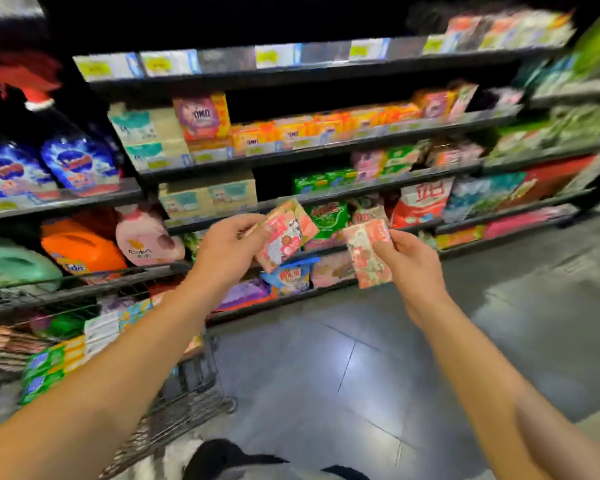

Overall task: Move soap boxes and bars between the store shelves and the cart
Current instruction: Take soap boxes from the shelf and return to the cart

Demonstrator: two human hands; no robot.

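Holding one pink soap box [286, 235] in the left hand [227, 249] and another [369, 252] pinched in the right hand [411, 263], both mid-air facing the shelves [326, 199], so plenty's left judging by the loaded cart [174, 407].

Two hands, each holding one pink printed cardboard soap box [286, 235] [369, 252]. One wire metal cart [174, 415]. Two blue detergent pouches [78, 162] [7, 173], one orange plastic jug [82, 245].
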